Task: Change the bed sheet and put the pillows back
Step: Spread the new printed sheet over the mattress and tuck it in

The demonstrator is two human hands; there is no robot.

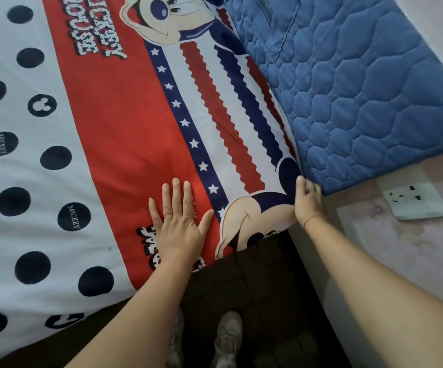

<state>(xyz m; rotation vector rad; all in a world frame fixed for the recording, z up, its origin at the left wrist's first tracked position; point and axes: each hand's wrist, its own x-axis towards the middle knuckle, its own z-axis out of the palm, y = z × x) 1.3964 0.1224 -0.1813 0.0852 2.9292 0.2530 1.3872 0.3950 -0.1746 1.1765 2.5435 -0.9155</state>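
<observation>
A printed bed sheet [114,123] with a red band, stars, stripes and cartoon mice lies spread over the bed; its left part is white with dark dots. My left hand [177,224] presses flat on the red band near the bed's edge, fingers spread, a ring on one finger. My right hand [308,197] grips the sheet's edge at the corner, where it meets a blue quilted headboard pad [361,96]. No pillow is in view.
A pinkish wall with a white socket plate [416,200] stands to the right. The dark floor and my light shoes [225,338] show beside the bed, below the corner.
</observation>
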